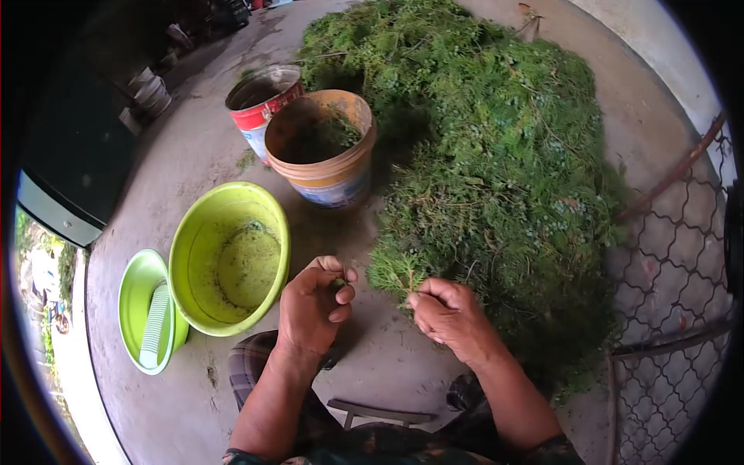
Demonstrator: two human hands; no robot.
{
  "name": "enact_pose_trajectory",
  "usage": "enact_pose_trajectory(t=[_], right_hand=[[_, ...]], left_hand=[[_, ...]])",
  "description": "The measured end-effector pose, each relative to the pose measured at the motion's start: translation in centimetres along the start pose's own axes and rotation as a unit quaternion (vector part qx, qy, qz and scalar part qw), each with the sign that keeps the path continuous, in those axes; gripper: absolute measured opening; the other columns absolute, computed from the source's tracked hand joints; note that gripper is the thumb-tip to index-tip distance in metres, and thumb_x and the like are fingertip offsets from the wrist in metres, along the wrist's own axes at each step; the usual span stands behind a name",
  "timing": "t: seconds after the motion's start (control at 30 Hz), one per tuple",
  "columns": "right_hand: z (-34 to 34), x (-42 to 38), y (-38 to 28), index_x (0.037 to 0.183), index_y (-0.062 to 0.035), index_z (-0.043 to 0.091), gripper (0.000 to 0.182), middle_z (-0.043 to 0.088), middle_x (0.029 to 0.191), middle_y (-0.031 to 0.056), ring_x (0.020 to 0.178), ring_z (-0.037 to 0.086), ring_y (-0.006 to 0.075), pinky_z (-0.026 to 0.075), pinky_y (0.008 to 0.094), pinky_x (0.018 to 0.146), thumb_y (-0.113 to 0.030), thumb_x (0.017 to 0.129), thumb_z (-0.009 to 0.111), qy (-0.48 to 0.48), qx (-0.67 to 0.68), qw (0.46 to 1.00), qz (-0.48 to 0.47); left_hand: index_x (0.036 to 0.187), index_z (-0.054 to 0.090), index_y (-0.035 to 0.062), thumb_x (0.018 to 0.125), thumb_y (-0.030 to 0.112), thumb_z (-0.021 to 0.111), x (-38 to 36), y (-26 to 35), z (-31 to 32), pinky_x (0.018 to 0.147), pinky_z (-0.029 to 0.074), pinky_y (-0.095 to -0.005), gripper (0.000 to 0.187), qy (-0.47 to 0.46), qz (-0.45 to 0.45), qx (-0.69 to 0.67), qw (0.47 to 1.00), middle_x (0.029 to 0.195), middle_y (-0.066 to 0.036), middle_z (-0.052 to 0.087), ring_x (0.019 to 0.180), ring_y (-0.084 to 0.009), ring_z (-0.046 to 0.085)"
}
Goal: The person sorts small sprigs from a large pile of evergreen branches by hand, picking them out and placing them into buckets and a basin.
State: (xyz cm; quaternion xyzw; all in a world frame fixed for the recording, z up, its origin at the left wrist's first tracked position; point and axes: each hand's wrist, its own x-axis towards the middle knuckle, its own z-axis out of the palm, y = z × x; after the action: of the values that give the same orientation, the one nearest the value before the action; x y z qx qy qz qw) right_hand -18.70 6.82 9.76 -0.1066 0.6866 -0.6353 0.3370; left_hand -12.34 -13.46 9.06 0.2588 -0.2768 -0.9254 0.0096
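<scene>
My right hand pinches the stem of a small evergreen sprig, whose flat green leaves fan out to the left of the fingertips. Curled and facing it, my left hand is closed around something small and dark, too tiny to name. Beside the right hand lies a big heap of cut evergreen branches, dotted with pale bluish cones or berries. A large lime-green basin stands left of my left hand, with dark specks and bits over its bottom.
Farther off, an orange-brown bucket holds some greenery, and a red and white bucket stands behind it. A smaller green basin contains a ribbed washboard. Metal mesh borders the right side.
</scene>
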Motion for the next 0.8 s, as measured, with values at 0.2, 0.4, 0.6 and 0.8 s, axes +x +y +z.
enact_pose_trajectory(t=[0.2,0.4,0.6,0.8], right_hand=[[0.4,0.1,-0.2,0.077,-0.0028,0.056,0.016,0.049,0.058,-0.0028,0.052,0.042,0.0032,0.035,0.0216,0.046,-0.012,0.091,0.053,-0.028,0.037,0.999,-0.002],[0.7,0.0,-0.1,0.074,-0.003,0.053,0.019,0.048,0.058,-0.0033,0.052,0.041,0.0033,0.034,0.0227,0.046,-0.011,0.09,0.054,-0.024,-0.026,0.999,-0.024],[0.3,0.1,0.9,0.07,-0.0036,0.052,0.02,0.047,0.058,-0.0028,0.053,0.04,0.0037,0.034,0.0234,0.047,-0.01,0.089,0.056,-0.018,-0.04,0.998,-0.048],[0.1,-0.4,-0.7,0.07,-0.0025,0.052,0.018,0.047,0.06,-0.0032,0.055,0.042,0.0033,0.035,0.0234,0.048,-0.005,0.087,0.056,0.019,0.022,1.0,0.007]], left_hand=[[0.088,0.065,0.0029,0.085,0.007,0.061,-1.4,-1.8,1.9,0.052,0.039,-0.0205,0.006,-0.002,0.115,0.288,0.951,0.07,0.003,0.056,0.061,-0.0051,0.049],[0.092,0.066,-0.0007,0.085,0.012,0.069,-1.1,-2.4,1.7,0.067,0.045,-0.0192,0.015,0.052,0.214,0.508,0.833,0.075,0.003,0.062,0.069,-0.0031,0.053],[0.085,0.067,0.0024,0.084,0.018,0.069,-1.0,-2.0,1.7,0.056,0.042,-0.0241,0.016,-0.034,0.136,0.422,0.896,0.065,0.005,0.056,0.063,-0.0027,0.045],[0.087,0.069,0.0049,0.083,0.014,0.067,-0.7,-2.1,1.0,0.05,0.04,-0.0246,0.01,-0.045,0.167,0.567,0.806,0.06,0.003,0.057,0.056,-0.0019,0.046]])
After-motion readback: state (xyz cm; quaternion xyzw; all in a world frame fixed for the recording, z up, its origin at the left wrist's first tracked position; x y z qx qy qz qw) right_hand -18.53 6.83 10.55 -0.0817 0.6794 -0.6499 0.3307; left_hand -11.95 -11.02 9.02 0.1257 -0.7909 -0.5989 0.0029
